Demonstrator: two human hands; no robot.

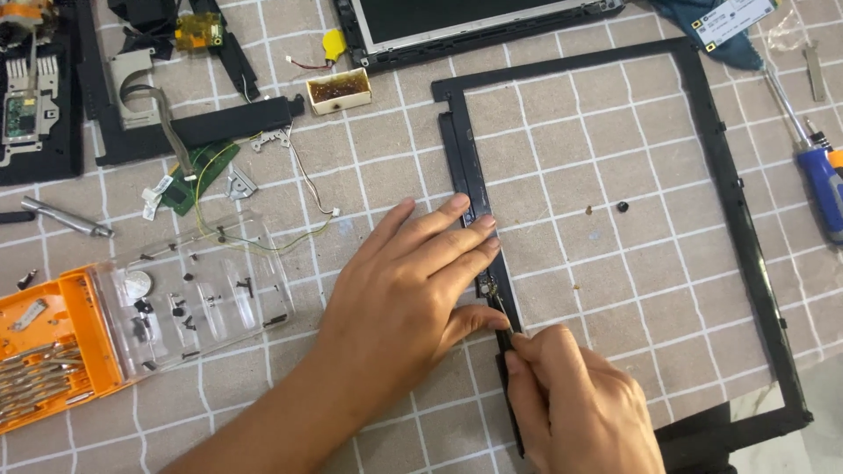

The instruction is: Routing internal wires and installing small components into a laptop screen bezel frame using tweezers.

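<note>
left hand point(413, 290) presses black frame point(746, 228) | right hand point(580, 404) fingers pinch its edge

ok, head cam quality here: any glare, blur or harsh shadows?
Head view: even, soft light, faint shadow under the left hand; mild glare on the clear plastic screw tray lid; right hand slightly soft; the thin black rectangular plastic bezel frame bows slightly from lens distortion.
</note>
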